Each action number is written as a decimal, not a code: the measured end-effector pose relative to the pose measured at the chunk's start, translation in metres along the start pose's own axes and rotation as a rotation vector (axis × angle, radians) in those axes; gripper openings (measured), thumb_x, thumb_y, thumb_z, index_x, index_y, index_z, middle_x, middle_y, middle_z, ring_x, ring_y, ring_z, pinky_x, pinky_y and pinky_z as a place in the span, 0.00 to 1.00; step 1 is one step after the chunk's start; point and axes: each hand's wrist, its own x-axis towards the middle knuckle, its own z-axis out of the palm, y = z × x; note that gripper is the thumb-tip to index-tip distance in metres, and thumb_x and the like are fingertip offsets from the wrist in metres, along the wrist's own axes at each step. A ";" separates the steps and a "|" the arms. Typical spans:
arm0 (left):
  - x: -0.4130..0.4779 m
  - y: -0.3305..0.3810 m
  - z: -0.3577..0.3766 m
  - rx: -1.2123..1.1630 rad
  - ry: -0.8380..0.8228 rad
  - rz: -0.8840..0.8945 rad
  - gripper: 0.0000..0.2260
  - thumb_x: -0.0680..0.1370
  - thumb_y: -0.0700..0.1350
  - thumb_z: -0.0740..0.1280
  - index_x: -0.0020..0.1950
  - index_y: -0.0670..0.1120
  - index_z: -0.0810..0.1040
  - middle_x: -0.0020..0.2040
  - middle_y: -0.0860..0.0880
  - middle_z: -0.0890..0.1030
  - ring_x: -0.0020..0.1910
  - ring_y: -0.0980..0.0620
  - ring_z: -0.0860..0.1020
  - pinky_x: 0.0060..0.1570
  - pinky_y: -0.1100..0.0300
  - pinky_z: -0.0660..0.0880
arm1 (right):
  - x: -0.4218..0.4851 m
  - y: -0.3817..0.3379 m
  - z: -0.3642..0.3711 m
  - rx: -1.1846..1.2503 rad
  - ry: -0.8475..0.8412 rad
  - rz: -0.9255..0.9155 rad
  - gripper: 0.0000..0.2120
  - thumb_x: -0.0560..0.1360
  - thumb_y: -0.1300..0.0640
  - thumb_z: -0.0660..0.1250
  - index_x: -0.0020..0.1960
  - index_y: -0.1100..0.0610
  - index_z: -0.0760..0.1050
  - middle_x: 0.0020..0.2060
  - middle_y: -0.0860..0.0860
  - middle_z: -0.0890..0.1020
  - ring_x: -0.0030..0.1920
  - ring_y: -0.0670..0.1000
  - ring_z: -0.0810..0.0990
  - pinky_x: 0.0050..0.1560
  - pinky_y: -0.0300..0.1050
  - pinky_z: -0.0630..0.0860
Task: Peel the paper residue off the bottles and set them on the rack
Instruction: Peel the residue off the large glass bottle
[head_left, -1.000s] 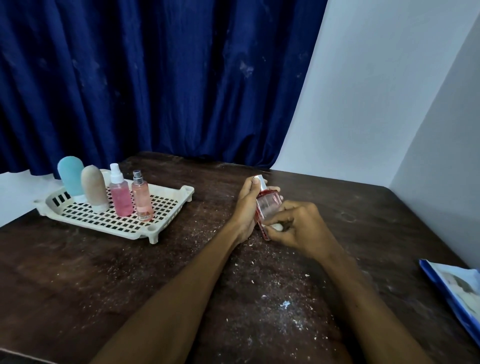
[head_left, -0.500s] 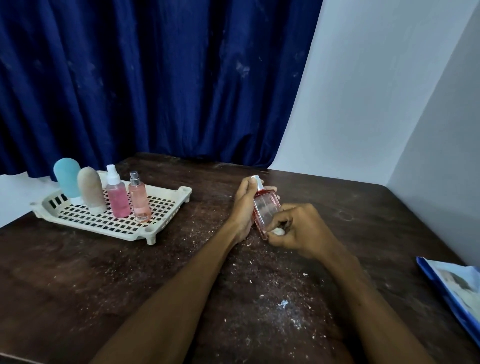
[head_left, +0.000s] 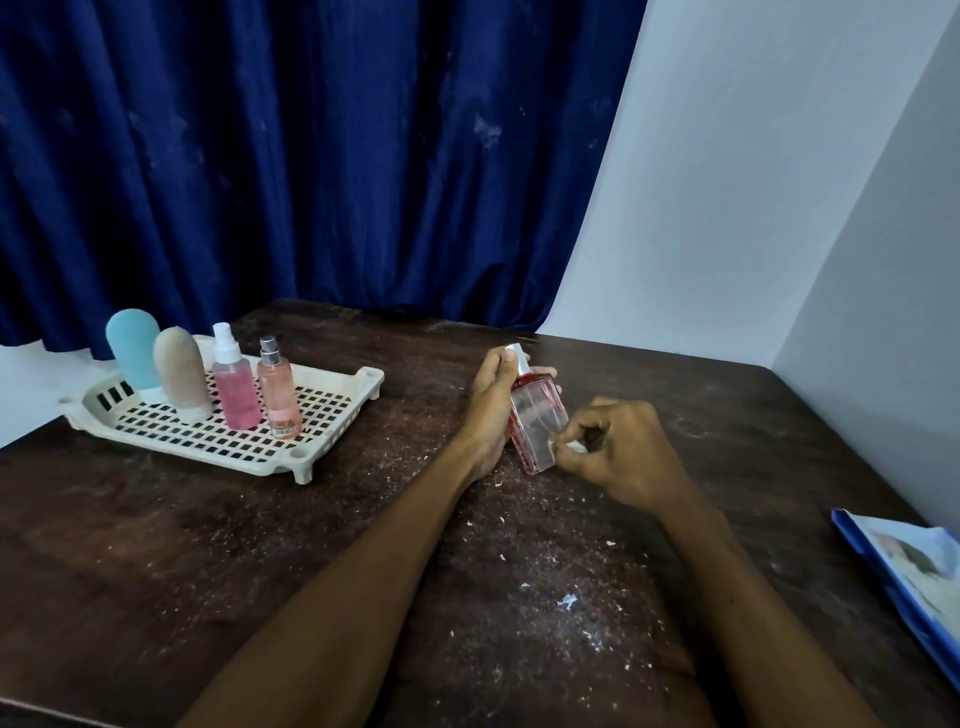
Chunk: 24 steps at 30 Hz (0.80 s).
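left grip (head_left: 491, 410): bare | right grip (head_left: 618, 457): bare | forearms (head_left: 363, 566): bare, slender

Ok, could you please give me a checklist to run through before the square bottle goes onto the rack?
1. Left hand grips the square bottle securely: ok.
2. Right hand pinches the paper residue at the bottle's lower edge: ok.
3. Residue fully peeled off: not ok, a white scrap sits at that edge.
4. Bottle's hidden faces clean: cannot tell.
5. Free room on the rack beside the peach spray bottle: ok.
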 end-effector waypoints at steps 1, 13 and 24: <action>0.000 0.000 0.000 -0.002 -0.001 0.001 0.17 0.86 0.50 0.52 0.64 0.37 0.66 0.56 0.38 0.82 0.55 0.37 0.81 0.56 0.42 0.79 | 0.000 0.002 0.000 -0.021 0.041 0.009 0.04 0.68 0.57 0.78 0.40 0.51 0.85 0.36 0.43 0.81 0.34 0.41 0.78 0.34 0.31 0.72; -0.002 0.004 -0.001 -0.012 -0.023 0.018 0.16 0.86 0.49 0.53 0.64 0.38 0.68 0.56 0.39 0.83 0.51 0.42 0.84 0.51 0.48 0.82 | -0.003 0.010 0.002 0.047 0.116 0.108 0.04 0.69 0.58 0.78 0.39 0.52 0.84 0.36 0.46 0.81 0.34 0.45 0.79 0.33 0.33 0.72; -0.002 0.003 -0.002 0.019 -0.059 0.070 0.15 0.86 0.49 0.53 0.64 0.40 0.69 0.55 0.39 0.84 0.52 0.41 0.84 0.52 0.47 0.81 | -0.003 0.013 0.000 0.114 0.079 0.158 0.05 0.68 0.59 0.79 0.38 0.52 0.84 0.35 0.45 0.83 0.33 0.45 0.79 0.32 0.31 0.74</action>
